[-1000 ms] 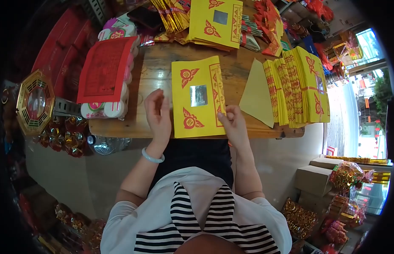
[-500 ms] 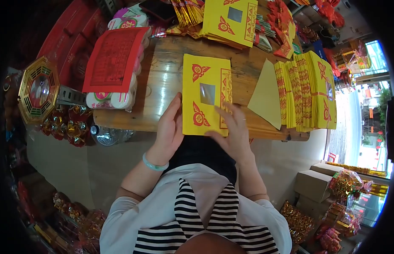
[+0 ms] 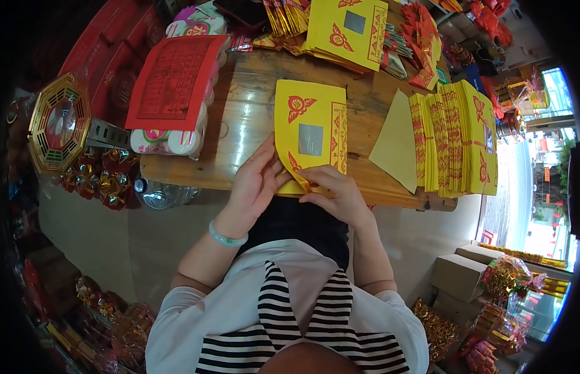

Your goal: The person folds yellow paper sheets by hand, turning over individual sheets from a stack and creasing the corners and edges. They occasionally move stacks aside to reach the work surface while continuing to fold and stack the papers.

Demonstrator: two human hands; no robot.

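A yellow joss paper sheet (image 3: pixel 290 131) with red prints and a silver square lies at the front edge of the wooden table. Its lower left corner is lifted and curls inward. My right hand (image 3: pixel 340 196) pinches that raised corner between thumb and fingers, near the sheet's bottom edge. Along the lower left side, my left hand (image 3: pixel 254 184) rests with palm up and fingers stretched out, their tips reaching under the lifted edge. A pale green bangle (image 3: pixel 227 235) circles my left wrist.
A tied stack of yellow joss paper (image 3: pixel 455 137) stands at right beside a plain yellow sheet (image 3: pixel 395 149). More joss paper (image 3: pixel 346 37) lies at the back. At left, a red printed sheet (image 3: pixel 171 84) covers wrapped white rolls (image 3: pixel 184 143). The wooden table's (image 3: pixel 240 106) front edge is close to my body.
My right hand has taken hold of the sheet's lower corner and bent it up and inward. My left fingers have moved under the lifted edge. The view has shifted slightly.
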